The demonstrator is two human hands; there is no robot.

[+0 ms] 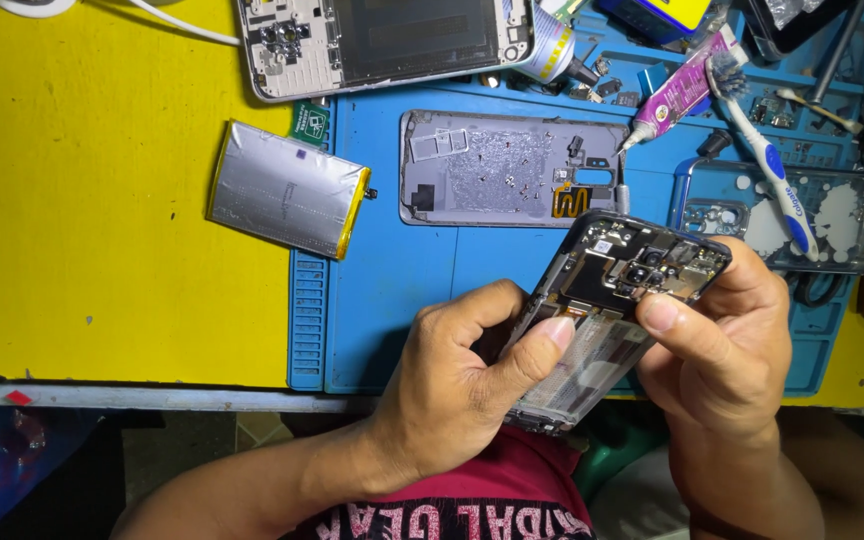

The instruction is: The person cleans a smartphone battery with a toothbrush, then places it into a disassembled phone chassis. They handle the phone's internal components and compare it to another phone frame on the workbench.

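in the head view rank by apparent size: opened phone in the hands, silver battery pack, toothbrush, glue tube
1. opened phone, though it is nearest the camera, so unsure against the next
2. silver battery pack
3. toothbrush
4. glue tube

The open phone (607,300) sits low and right of the middle of the frame, held up off the counter. Its back is off, so you see dark inside parts and small camera eyes at its top end. It tilts, top end up and right, bottom end down and left.
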